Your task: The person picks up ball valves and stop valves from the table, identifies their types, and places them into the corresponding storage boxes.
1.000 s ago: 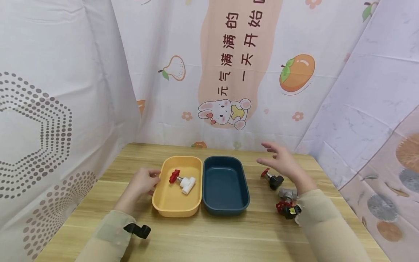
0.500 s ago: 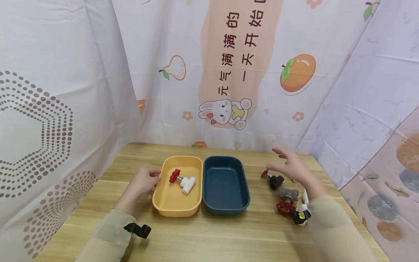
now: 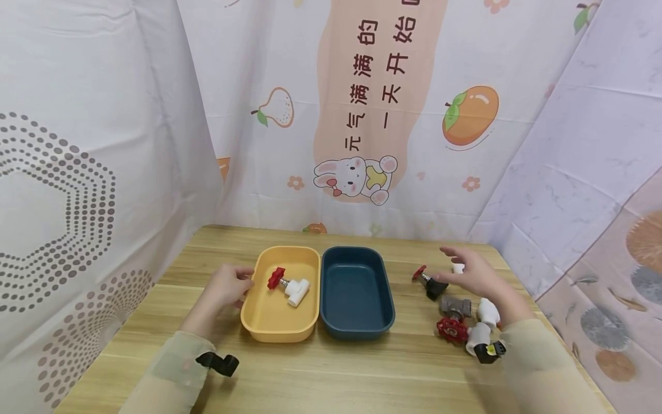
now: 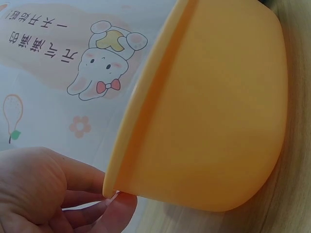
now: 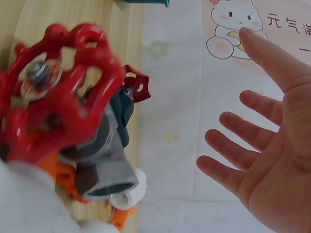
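My left hand pinches the left rim of a yellow bin, thumb and fingers at its edge in the left wrist view. Inside that bin lies a white tee-shaped valve with a red handle. Fingers spread and holding nothing, my right hand hovers over the right side of the table. Beneath and around it are a black valve with a red handle, a grey metal valve and white pipe pieces. A red handwheel looms close in the right wrist view.
A dark blue bin stands against the yellow one's right side. Orange-handled parts lie near the metal valve in the right wrist view. A printed curtain hangs behind the wooden table.
My right hand has moved to the right and slightly down, away from the blue bin, uncovering more of the white pipe pieces. My left hand and both bins have stayed in place.
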`<state>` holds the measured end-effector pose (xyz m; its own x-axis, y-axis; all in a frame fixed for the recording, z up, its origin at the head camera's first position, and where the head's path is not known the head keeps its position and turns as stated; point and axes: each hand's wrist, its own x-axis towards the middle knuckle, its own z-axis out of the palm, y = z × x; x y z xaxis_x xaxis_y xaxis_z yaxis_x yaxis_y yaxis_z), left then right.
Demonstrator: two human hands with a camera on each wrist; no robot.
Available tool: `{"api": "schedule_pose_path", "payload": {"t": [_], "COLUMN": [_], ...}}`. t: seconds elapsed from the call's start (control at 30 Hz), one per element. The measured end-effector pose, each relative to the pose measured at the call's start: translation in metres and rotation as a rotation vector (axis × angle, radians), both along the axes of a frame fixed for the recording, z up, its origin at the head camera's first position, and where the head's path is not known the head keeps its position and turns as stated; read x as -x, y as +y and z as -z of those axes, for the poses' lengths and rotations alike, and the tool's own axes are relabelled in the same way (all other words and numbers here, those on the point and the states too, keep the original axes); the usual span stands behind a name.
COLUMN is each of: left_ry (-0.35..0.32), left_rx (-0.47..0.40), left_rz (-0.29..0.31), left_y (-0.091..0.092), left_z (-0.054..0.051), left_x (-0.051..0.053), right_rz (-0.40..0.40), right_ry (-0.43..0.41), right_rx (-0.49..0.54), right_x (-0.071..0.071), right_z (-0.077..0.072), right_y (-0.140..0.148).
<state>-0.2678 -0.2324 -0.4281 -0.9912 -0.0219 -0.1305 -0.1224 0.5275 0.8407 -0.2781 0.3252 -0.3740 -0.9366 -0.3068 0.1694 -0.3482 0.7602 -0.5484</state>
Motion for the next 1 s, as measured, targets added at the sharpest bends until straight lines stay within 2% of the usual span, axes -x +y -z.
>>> {"api": "schedule_pose_path", "payload": {"t": [0.67,1.0], "left_ry": [-0.012,-0.004], "left_rx": [-0.009,-0.002], "left_rz": [-0.002,-0.001], "left_y": [0.001,0.000], "left_z": [-0.001,0.001], "left_x": [0.002,0.000], "right_rz": [-0.028,-0.028], "right_ry": [-0.062,-0.038], "right_rx": [0.005,-0.034], "right_x": [-0.014,-0.021], "right_z": [0.018,0.026], "right_y": [0.039,0.052]}}
